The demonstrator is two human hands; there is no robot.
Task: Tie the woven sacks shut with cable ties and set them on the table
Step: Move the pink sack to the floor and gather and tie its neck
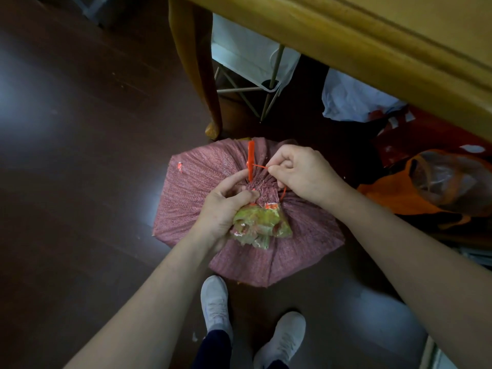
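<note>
Nearest to us, our two white shoes (215, 304) stand on the dark wooden floor (80, 155), toes pointing at the sack.

1. The woven sack (197, 187), reddish-pink, sits on the floor just ahead of our feet, beside the table and not on it. Its mouth is gathered into a pleated neck at the centre.
2. A crumpled tuft of greenish-yellow plastic liner (261, 225) sticks out of the neck toward us.
3. Our left hand (226, 206) is clenched around the gathered neck just behind the liner. Its forefinger is stretched forward, with the tip beside the tie.
4. The orange cable tie (250, 161) is looped around the neck. Its broad flat end lies on the far side of the gather, and part of the loop shows under our right hand.
5. Our right hand (300, 174) pinches the thin tail of the tie between thumb and forefinger. The tail runs taut from the broad end to that pinch.

Beyond the sack, a table leg (197, 62) rises to the yellow wooden table (372, 35), which fills the upper right. Under the table are a metal frame (271, 83) and a white bag (351, 99). To the right of the sack lies an orange bag (399, 193).
</note>
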